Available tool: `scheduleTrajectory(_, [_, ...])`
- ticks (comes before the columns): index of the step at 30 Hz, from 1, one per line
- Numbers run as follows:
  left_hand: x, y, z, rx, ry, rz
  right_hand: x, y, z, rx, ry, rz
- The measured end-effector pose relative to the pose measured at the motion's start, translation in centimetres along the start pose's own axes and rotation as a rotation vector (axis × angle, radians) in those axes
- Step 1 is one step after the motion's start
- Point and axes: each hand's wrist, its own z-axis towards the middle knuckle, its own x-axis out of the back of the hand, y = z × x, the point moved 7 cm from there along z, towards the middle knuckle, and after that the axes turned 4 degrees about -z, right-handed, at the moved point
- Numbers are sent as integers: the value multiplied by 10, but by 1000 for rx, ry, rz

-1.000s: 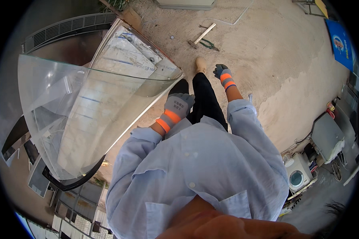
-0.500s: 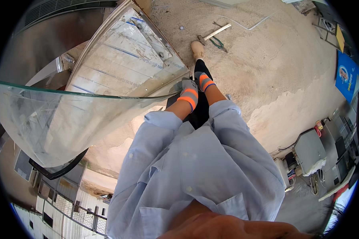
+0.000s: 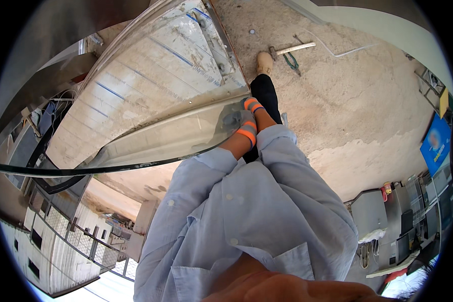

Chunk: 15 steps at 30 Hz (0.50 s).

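Both my hands wear grey gloves with orange-striped cuffs. They are close together in front of me at the right-hand corner of a large clear glass pane. My left hand is closed on the pane's near edge. Just beyond it, my right hand is closed at the same corner, its fingers partly hidden. The pane reaches far to the left, its dark edge curved by the lens. Behind it is a large pale panel with blue-striped film, partly seen through the glass.
A hammer with a pale handle and green-handled pliers lie on the concrete floor beyond my shoe. A blue sign stands at the right. A grey cabinet and cables are lower right.
The glass pane has tilted: its long edge has come down toward me on the left, and its surface now lies beyond that edge. My hands stay at its corner.
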Motion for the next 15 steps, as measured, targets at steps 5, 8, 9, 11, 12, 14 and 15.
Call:
scheduleTrajectory(5, [-12, -10, 11, -158, -1, -10, 2, -1, -1, 28, 30, -72])
scheduleTrajectory(8, [-51, -22, 39, -212, 5, -41, 3, -1, -2, 47, 46, -111])
scheduleTrajectory(9, [-65, -26, 49, -229, 6, -57, 3, -1, -3, 50, 51, -124])
scheduleTrajectory(11, [-92, -34, 67, -262, 4, -91, 4, -1, -4, 62, 62, -148])
scheduleTrajectory(12, [-106, -39, 75, -280, 3, -107, 3, -1, -5, 70, 66, -163])
scheduleTrajectory(14, [-132, -48, 93, -340, 12, -162, 3, -2, -7, 86, 76, -194])
scheduleTrajectory(15, [-145, -53, 103, -365, 12, -189, 3, -2, -8, 95, 82, -210])
